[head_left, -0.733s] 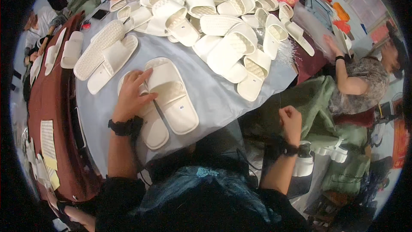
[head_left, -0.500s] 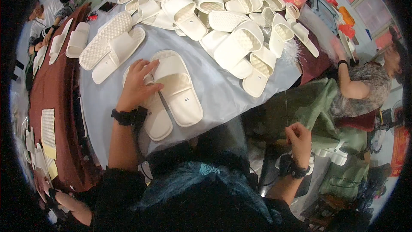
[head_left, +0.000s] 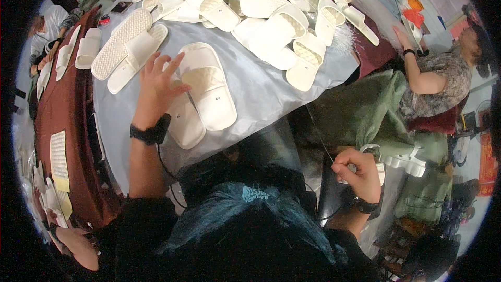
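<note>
My left hand [head_left: 155, 87] is over the upper part of a cream slipper [head_left: 185, 124], fingers spread and slightly curled. It hides the slipper's strap, and I cannot tell whether the fingers touch it. Close against that slipper lies its matching right-hand slipper [head_left: 215, 102], sole down with the strap farther from me. Off to the right, beyond the table's front edge, my right hand [head_left: 360, 176] is closed in a pinch on a thin pale thread [head_left: 319, 137]. From the fingertips the thread runs up and left toward the table edge; its far end is too faint to make out.
A heap of cream slippers [head_left: 266, 31] covers the table's far side, and more slippers [head_left: 128, 55] lie left of my left hand. Grey plastic sheeting [head_left: 250, 81] covers the table. Another person [head_left: 436, 81] sits at right, and others work at the far side and left.
My right hand has come lower and slightly left, and the thread now slants instead of hanging nearly upright. My left hand stays by the slippers. The whole view has shifted.
</note>
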`<action>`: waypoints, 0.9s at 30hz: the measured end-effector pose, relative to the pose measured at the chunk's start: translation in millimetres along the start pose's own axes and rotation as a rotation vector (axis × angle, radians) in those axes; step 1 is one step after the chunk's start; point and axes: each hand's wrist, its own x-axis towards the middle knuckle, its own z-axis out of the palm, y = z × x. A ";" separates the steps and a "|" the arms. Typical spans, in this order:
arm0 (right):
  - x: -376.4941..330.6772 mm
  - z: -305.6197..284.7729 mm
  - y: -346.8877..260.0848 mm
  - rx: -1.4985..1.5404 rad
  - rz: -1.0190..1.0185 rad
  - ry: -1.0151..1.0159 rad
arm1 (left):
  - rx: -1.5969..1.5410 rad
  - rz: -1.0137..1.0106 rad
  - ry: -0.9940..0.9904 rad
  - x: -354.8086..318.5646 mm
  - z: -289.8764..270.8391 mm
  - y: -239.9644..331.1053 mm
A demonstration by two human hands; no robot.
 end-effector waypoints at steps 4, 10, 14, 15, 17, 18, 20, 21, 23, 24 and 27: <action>12.2 11.7 4.4 -0.050 -0.024 -0.066 | -0.602 0.212 -0.048 -9.0 -59.6 70.8; 50.0 38.0 -16.7 -0.180 -0.261 -0.296 | -0.869 0.318 -0.250 -44.5 -43.3 136.1; 71.3 41.9 -29.0 -0.196 -0.439 -0.518 | -0.972 0.235 -0.171 -72.1 -21.1 114.5; 76.7 42.6 -27.6 -0.157 -0.465 -0.472 | -1.094 0.051 -0.293 -70.8 -44.0 107.9; 88.0 46.4 -30.4 -0.139 -0.505 -0.380 | -1.032 -0.013 -0.222 -84.0 -64.8 94.6; 93.2 48.9 -32.8 -0.208 -0.460 -0.346 | -0.980 -0.050 -0.162 -91.9 -72.7 88.2; 106.9 59.2 -31.2 -0.243 -0.451 -0.242 | -0.935 -0.057 -0.083 -106.1 -87.6 82.2; 115.0 64.8 -31.6 -0.230 -0.450 -0.224 | -0.916 -0.040 -0.054 -112.0 -94.7 81.0; 129.4 74.8 -36.7 -0.304 -0.459 -0.180 | -0.896 -0.028 -0.028 -120.3 -102.7 83.0; 136.8 80.6 -36.5 -0.329 -0.472 -0.149 | -0.895 -0.037 -0.025 -122.3 -104.1 83.6; 159.7 98.5 -32.4 -0.430 -0.614 -0.089 | -0.747 0.086 0.023 -125.8 -105.0 86.3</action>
